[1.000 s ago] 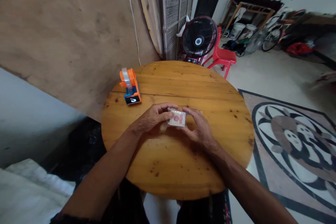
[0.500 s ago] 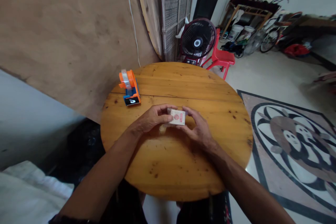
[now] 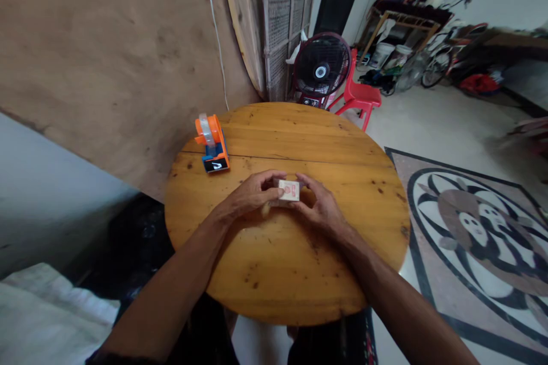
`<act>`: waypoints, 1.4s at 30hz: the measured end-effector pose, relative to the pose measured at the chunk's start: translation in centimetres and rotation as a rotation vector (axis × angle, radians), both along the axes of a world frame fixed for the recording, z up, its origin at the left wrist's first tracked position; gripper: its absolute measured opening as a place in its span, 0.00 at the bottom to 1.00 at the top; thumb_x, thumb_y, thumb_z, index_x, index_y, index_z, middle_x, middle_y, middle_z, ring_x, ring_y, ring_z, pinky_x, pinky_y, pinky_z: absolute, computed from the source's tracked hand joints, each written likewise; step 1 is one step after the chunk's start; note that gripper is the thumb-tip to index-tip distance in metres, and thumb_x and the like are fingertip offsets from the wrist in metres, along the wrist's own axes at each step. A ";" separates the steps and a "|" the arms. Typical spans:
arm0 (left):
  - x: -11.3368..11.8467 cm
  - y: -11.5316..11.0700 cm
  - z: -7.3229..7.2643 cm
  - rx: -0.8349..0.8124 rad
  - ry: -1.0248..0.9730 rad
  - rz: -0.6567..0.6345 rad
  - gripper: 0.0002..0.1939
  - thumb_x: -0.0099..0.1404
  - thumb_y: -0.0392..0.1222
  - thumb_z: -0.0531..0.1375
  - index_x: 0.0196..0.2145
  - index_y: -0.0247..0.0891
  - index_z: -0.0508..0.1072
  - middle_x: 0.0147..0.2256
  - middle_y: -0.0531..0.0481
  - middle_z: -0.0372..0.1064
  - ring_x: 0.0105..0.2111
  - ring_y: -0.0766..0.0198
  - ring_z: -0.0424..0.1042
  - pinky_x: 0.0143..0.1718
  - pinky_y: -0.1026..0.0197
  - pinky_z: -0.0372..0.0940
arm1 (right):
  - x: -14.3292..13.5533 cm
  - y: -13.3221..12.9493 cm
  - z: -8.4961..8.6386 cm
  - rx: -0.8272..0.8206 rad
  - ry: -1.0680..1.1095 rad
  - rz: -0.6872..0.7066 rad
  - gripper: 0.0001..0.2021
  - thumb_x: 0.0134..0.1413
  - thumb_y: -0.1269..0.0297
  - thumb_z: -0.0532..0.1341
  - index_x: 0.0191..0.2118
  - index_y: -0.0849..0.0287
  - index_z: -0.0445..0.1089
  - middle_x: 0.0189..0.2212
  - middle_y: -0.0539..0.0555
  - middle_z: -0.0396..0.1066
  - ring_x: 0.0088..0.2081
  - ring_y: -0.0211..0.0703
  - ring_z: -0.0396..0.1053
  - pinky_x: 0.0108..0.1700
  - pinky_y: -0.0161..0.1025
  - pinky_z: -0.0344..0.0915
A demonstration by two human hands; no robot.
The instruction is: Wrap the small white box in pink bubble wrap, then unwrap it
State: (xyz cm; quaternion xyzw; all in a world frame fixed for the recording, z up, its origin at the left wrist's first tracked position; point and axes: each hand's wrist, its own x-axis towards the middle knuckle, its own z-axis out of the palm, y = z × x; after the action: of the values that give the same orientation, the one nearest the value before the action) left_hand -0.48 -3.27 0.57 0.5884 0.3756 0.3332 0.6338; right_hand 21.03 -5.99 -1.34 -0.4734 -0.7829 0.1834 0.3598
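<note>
A small white box with red print is between my two hands, above the middle of the round wooden table. My left hand grips its left end, the thumb on top and the fingers behind it. From the right, my right hand closes round the other end, with the thumb at the near edge and the index finger at the far corner. A small pale yellowish thing shows just below my left thumb; what it is I cannot make out.
An orange and blue tape dispenser stands at the table's back left, near the wooden wall panel. Past the far edge are a fan and a red chair. A panda-patterned floor design lies to the right.
The box has tilted slightly, so its printed top looks flatter. My left thumb has moved a little further over it. The view has shifted slightly.
</note>
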 end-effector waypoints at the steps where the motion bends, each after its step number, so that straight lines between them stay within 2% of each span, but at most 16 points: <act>1: -0.2 0.0 0.2 0.025 0.013 0.012 0.27 0.57 0.44 0.64 0.53 0.33 0.69 0.52 0.38 0.69 0.49 0.53 0.70 0.51 0.52 0.63 | 0.0 0.1 -0.1 -0.014 -0.013 -0.002 0.29 0.51 0.60 0.65 0.59 0.56 0.63 0.51 0.62 0.72 0.51 0.54 0.71 0.54 0.54 0.67; 5: -1.1 0.2 0.8 0.077 0.033 0.047 0.28 0.57 0.42 0.63 0.55 0.34 0.68 0.55 0.37 0.66 0.53 0.52 0.67 0.54 0.50 0.61 | 0.6 0.2 0.1 -0.094 -0.042 0.032 0.35 0.49 0.58 0.67 0.62 0.56 0.59 0.56 0.64 0.67 0.56 0.56 0.67 0.57 0.56 0.64; 9: -1.7 0.5 0.6 0.128 0.170 0.001 0.31 0.55 0.41 0.63 0.57 0.34 0.66 0.50 0.39 0.69 0.46 0.55 0.70 0.48 0.53 0.63 | 1.9 0.4 0.6 -0.180 -0.045 0.029 0.42 0.44 0.53 0.70 0.64 0.56 0.56 0.60 0.65 0.63 0.59 0.57 0.64 0.58 0.57 0.62; 12: -1.9 0.6 0.0 0.152 0.286 -0.062 0.36 0.54 0.43 0.65 0.60 0.34 0.64 0.39 0.44 0.72 0.36 0.60 0.71 0.39 0.57 0.64 | 2.4 0.5 0.8 -0.204 -0.073 0.038 0.38 0.44 0.56 0.70 0.62 0.57 0.60 0.56 0.64 0.67 0.56 0.55 0.67 0.57 0.56 0.63; 14: -1.8 0.6 -0.3 0.168 0.318 -0.081 0.37 0.54 0.44 0.65 0.60 0.34 0.63 0.35 0.47 0.71 0.33 0.61 0.70 0.37 0.58 0.64 | 2.3 0.5 1.1 -0.189 -0.101 0.057 0.33 0.45 0.58 0.70 0.58 0.57 0.65 0.53 0.62 0.70 0.54 0.55 0.69 0.56 0.56 0.64; 17: -1.4 0.3 -0.2 0.182 0.285 -0.106 0.32 0.56 0.41 0.62 0.59 0.37 0.65 0.38 0.46 0.73 0.37 0.59 0.71 0.39 0.57 0.65 | 1.6 0.4 1.5 -0.180 -0.106 0.080 0.24 0.49 0.64 0.67 0.54 0.56 0.69 0.49 0.60 0.73 0.49 0.53 0.71 0.52 0.54 0.66; 20: -0.9 0.0 0.3 0.203 0.235 -0.127 0.26 0.57 0.39 0.60 0.55 0.40 0.69 0.43 0.46 0.74 0.42 0.56 0.71 0.44 0.56 0.65 | 1.0 0.3 1.8 -0.169 -0.090 0.083 0.20 0.51 0.67 0.64 0.52 0.55 0.71 0.46 0.58 0.75 0.47 0.51 0.72 0.50 0.51 0.67; 24: -0.6 -0.2 0.9 0.239 0.243 -0.128 0.24 0.57 0.38 0.59 0.53 0.40 0.72 0.46 0.46 0.74 0.45 0.55 0.71 0.47 0.55 0.65 | 0.8 0.3 1.9 -0.173 -0.105 0.091 0.19 0.53 0.66 0.63 0.52 0.56 0.71 0.46 0.58 0.75 0.47 0.51 0.72 0.50 0.50 0.66; 27: -0.9 0.0 0.7 0.231 0.279 -0.160 0.25 0.57 0.39 0.59 0.54 0.39 0.70 0.44 0.46 0.73 0.43 0.57 0.71 0.45 0.56 0.65 | 1.0 0.4 1.7 -0.191 -0.124 0.097 0.20 0.52 0.65 0.63 0.53 0.56 0.70 0.47 0.59 0.74 0.48 0.52 0.71 0.53 0.51 0.64; 30: -1.6 0.3 0.4 0.222 0.327 -0.187 0.29 0.57 0.40 0.59 0.57 0.38 0.66 0.40 0.48 0.72 0.38 0.61 0.70 0.40 0.59 0.66 | 1.5 0.5 1.3 -0.205 -0.153 0.063 0.28 0.48 0.60 0.67 0.57 0.58 0.66 0.53 0.62 0.70 0.54 0.56 0.67 0.56 0.54 0.61; 33: -2.2 0.3 0.5 0.267 0.428 -0.143 0.30 0.57 0.41 0.60 0.57 0.37 0.64 0.37 0.50 0.70 0.33 0.64 0.68 0.33 0.63 0.63 | 1.9 0.5 1.3 -0.221 -0.201 0.008 0.34 0.45 0.58 0.68 0.59 0.61 0.63 0.55 0.64 0.68 0.55 0.58 0.65 0.58 0.55 0.60; 39: -1.8 -0.1 1.6 0.336 0.451 -0.191 0.18 0.59 0.39 0.56 0.47 0.38 0.72 0.35 0.51 0.71 0.33 0.64 0.68 0.34 0.64 0.62 | 1.3 0.2 2.4 -0.232 -0.220 0.036 0.22 0.50 0.62 0.65 0.53 0.55 0.70 0.49 0.58 0.72 0.51 0.54 0.67 0.53 0.51 0.62; 42: -1.4 -0.3 1.8 0.356 0.462 -0.159 0.15 0.58 0.37 0.55 0.44 0.38 0.73 0.37 0.50 0.73 0.36 0.62 0.69 0.37 0.62 0.64 | 1.0 0.3 2.0 -0.209 -0.211 0.034 0.20 0.51 0.62 0.63 0.52 0.55 0.71 0.46 0.58 0.73 0.48 0.54 0.68 0.51 0.52 0.62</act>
State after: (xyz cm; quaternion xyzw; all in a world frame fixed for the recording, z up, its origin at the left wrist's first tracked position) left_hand -1.92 -3.55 2.41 0.7780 0.3982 0.2005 0.4428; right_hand 22.02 -5.72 0.62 -0.5115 -0.8010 0.2190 0.2210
